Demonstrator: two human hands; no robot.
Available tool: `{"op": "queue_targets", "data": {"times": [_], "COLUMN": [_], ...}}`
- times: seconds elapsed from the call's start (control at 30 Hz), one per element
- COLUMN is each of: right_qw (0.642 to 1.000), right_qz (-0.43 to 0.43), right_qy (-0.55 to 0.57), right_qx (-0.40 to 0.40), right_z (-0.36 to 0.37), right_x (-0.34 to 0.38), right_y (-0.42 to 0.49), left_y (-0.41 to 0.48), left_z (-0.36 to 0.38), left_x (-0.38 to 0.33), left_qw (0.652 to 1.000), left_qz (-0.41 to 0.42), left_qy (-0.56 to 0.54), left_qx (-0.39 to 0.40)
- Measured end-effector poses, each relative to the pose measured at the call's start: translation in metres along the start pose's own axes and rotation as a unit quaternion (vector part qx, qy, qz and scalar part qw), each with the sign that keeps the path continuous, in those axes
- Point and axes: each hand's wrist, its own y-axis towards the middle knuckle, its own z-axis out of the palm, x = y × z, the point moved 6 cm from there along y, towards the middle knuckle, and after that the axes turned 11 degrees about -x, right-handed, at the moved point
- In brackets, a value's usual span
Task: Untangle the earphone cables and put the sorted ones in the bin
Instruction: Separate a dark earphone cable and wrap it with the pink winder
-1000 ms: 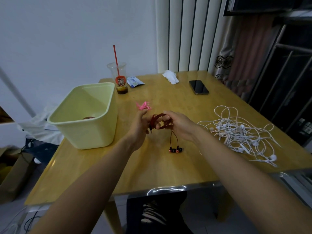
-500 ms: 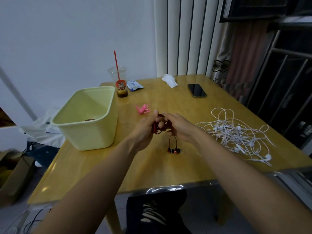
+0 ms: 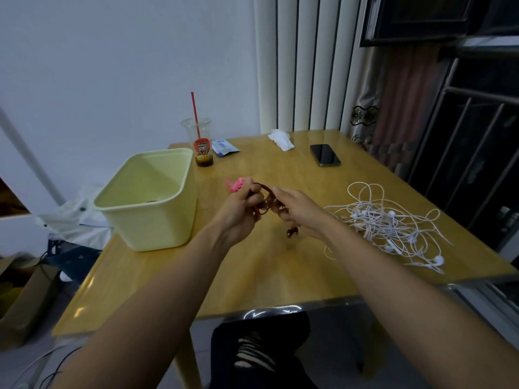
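Both hands are up over the middle of the yellow wooden table [image 3: 280, 265]. They hold a dark red earphone cable [image 3: 266, 188] wound in a small loop between them. The left hand [image 3: 238, 211] has its fingers curled round the left side of the loop. The right hand [image 3: 302, 213] pinches the right side, with its first finger more stretched out than the others. The two red ear buds [image 3: 292, 233] hang down from the loop, just above the table.

From the hands, the pale yellow plastic bin [image 3: 157, 228] stands at 9 o'clock, near them. Something small and dark lies in its bottom, but too little shows to tell what it is. A messy heap of white earphone cables [image 3: 390, 224] lies at 3 o'clock. A little pink curly thing [image 3: 235, 184] sits on the table just behind the left hand.

At 11 o'clock is a clear plastic cup with a red straw [image 3: 198, 136], and a small blue and white packet [image 3: 223, 147] lies just beside it. At 12 o'clock is a crumpled white tissue [image 3: 281, 138]. At 1 o'clock lies a black phone [image 3: 325, 154].
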Motion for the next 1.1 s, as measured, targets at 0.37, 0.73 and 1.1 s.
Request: {"op": "queue_targets", "data": {"times": [0.37, 0.73, 1.1], "right_qw": [0.957, 0.986, 1.0], "right_qz": [-0.068, -0.01, -0.002], "right_qy": [-0.278, -0.164, -0.004], "right_qx": [0.051, 0.029, 0.004], "right_z": [0.015, -0.011, 0.004], "right_x": [0.011, 0.001, -0.017], "right_y": [-0.021, -0.014, 0.008], "left_y": [-0.009, -0.01, 0.002], "left_z": [0.004, -0.005, -0.009], "left_x": [-0.017, -0.015, 0.01], "left_qw": [0.969, 0.98, 0.98], "left_qz": [0.16, 0.131, 0.089], "left_qy": [0.114, 0.112, 0.172], "left_qx": [-0.147, -0.098, -0.047]}}
